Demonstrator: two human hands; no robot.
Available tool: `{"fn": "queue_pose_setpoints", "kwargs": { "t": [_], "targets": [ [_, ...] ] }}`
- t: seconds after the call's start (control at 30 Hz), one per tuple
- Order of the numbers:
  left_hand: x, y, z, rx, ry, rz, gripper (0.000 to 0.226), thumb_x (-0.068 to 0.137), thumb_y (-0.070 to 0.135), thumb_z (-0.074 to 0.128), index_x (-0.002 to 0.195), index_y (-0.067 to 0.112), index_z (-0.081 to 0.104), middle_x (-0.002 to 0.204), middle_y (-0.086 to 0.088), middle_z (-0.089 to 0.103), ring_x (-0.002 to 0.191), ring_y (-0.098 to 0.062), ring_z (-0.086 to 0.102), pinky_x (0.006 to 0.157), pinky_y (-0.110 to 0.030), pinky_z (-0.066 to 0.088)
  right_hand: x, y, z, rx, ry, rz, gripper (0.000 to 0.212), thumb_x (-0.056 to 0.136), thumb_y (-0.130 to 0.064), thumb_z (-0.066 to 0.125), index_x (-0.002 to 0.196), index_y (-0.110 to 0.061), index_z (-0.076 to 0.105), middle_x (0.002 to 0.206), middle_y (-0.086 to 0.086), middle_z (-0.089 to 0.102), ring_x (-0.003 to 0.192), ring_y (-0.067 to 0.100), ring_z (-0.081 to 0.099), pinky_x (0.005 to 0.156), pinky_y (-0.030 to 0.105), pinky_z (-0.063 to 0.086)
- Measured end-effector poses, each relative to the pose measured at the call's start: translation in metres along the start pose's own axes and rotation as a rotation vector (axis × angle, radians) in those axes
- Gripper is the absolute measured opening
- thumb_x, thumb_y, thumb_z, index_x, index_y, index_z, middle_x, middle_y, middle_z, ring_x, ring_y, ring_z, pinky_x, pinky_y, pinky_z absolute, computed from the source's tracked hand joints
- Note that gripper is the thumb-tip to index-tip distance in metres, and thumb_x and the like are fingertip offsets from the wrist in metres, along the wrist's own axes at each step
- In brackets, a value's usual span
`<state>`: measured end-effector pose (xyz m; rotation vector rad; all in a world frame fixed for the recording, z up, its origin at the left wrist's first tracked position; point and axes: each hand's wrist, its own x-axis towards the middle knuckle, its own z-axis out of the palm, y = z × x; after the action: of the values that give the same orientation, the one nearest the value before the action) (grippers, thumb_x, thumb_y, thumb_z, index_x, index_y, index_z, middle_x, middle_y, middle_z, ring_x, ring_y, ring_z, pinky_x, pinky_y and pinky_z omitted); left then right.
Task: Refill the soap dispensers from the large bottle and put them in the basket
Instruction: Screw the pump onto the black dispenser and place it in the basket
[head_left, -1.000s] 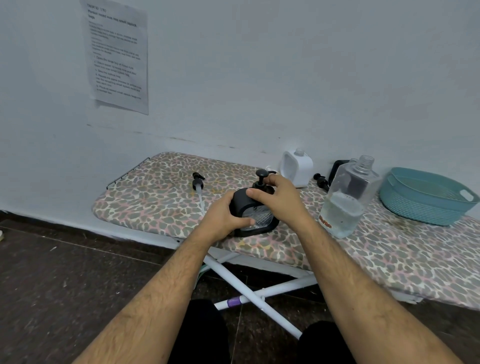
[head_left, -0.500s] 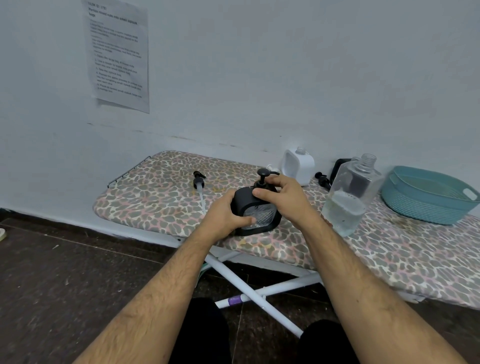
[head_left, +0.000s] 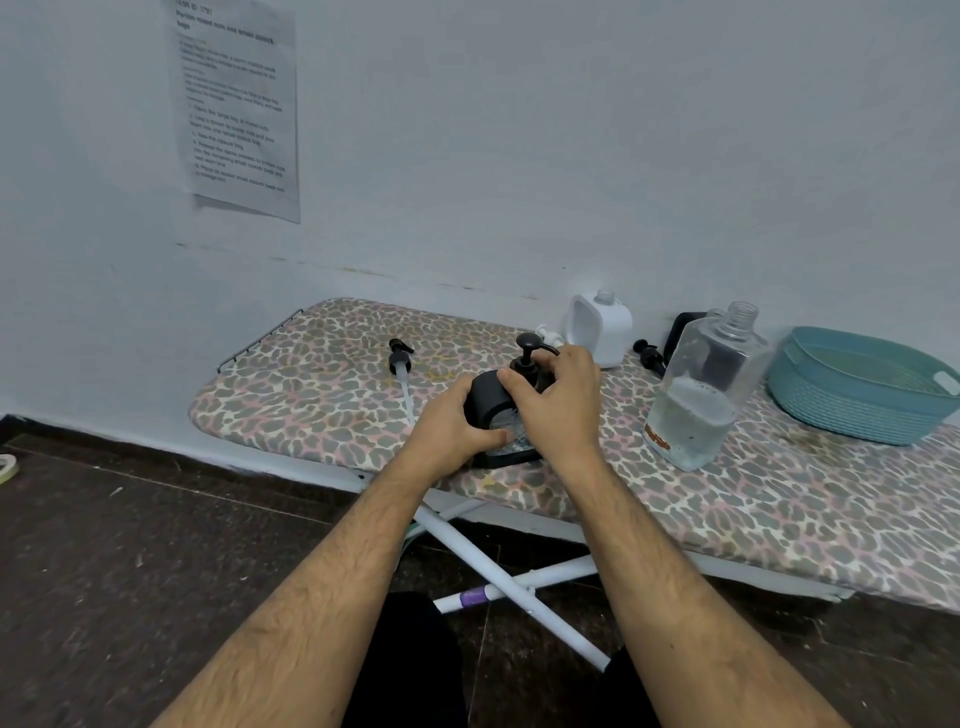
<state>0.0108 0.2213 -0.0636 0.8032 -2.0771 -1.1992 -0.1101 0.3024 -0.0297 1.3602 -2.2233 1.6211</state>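
Note:
A black soap dispenser (head_left: 487, 402) stands on the leopard-print ironing board (head_left: 322, 384). My left hand (head_left: 452, 431) grips its left side. My right hand (head_left: 558, 400) holds its black pump head (head_left: 527, 351) at the collar. The large clear bottle (head_left: 701, 395), uncapped and about half full, stands to the right. A white dispenser (head_left: 602, 327) without its pump sits by the wall. Behind the clear bottle a second black dispenser (head_left: 683, 327) is partly hidden. The teal basket (head_left: 857, 384) is at the far right and looks empty.
One loose black pump with its tube (head_left: 401, 364) lies left of my hands; another (head_left: 649, 356) lies between the white dispenser and the large bottle. A printed sheet (head_left: 239, 109) hangs on the wall. The board's white legs (head_left: 498, 571) cross below.
My right hand has turned on the pump head, its fingers shifting around the collar. The left hand keeps its hold on the dispenser body. The view has shifted slightly.

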Motion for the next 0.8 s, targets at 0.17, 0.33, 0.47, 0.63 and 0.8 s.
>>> {"fn": "queue_pose_setpoints", "kwargs": {
  "t": [0.17, 0.33, 0.47, 0.63, 0.8],
  "targets": [
    [-0.001, 0.001, 0.001, 0.013, 0.008, 0.001, 0.060, 0.077, 0.019, 0.086, 0.127, 0.018, 0.054, 0.111, 0.003, 0.066, 0.101, -0.012, 0.064, 0.084, -0.027, 0.054, -0.003, -0.004, 0.004, -0.093, 0.046, 0.028, 0.044, 0.080, -0.050, 0.070, 0.102, -0.012, 0.063, 0.108, 0.000, 0.053, 0.111, 0.020, 0.046, 0.095, 0.048, 0.044],
    [-0.002, 0.002, 0.001, 0.010, 0.014, -0.002, 0.055, 0.075, 0.020, 0.086, 0.120, 0.021, 0.054, 0.104, 0.007, 0.064, 0.096, -0.009, 0.064, 0.078, -0.022, 0.052, -0.007, -0.010, 0.007, -0.142, 0.082, 0.080, 0.045, 0.081, -0.051, 0.067, 0.104, -0.012, 0.064, 0.112, 0.000, 0.053, 0.115, 0.021, 0.046, 0.098, 0.048, 0.040],
    [-0.003, 0.003, 0.000, 0.000, 0.018, -0.002, 0.054, 0.076, 0.019, 0.086, 0.119, 0.023, 0.054, 0.103, 0.009, 0.064, 0.095, -0.009, 0.064, 0.077, -0.021, 0.051, -0.007, -0.014, 0.008, -0.162, 0.078, 0.114, 0.047, 0.081, -0.052, 0.067, 0.106, -0.012, 0.064, 0.114, 0.000, 0.054, 0.117, 0.021, 0.046, 0.099, 0.047, 0.040],
    [-0.005, 0.002, 0.001, -0.022, 0.006, -0.007, 0.059, 0.076, 0.017, 0.086, 0.126, 0.020, 0.053, 0.113, 0.002, 0.066, 0.105, -0.014, 0.065, 0.090, -0.033, 0.055, -0.008, -0.008, 0.001, -0.013, 0.013, 0.094, 0.033, 0.078, -0.051, 0.072, 0.097, -0.026, 0.063, 0.110, -0.006, 0.055, 0.112, 0.018, 0.050, 0.096, 0.043, 0.044],
    [-0.004, 0.002, -0.003, -0.044, -0.022, -0.024, 0.063, 0.077, 0.017, 0.086, 0.130, 0.022, 0.051, 0.120, 0.003, 0.065, 0.109, -0.014, 0.063, 0.093, -0.032, 0.053, 0.000, 0.008, -0.014, 0.344, -0.285, 0.121, 0.030, 0.082, -0.034, 0.078, 0.105, -0.039, 0.060, 0.108, -0.021, 0.061, 0.109, 0.004, 0.059, 0.097, 0.032, 0.049]
  ]
}}
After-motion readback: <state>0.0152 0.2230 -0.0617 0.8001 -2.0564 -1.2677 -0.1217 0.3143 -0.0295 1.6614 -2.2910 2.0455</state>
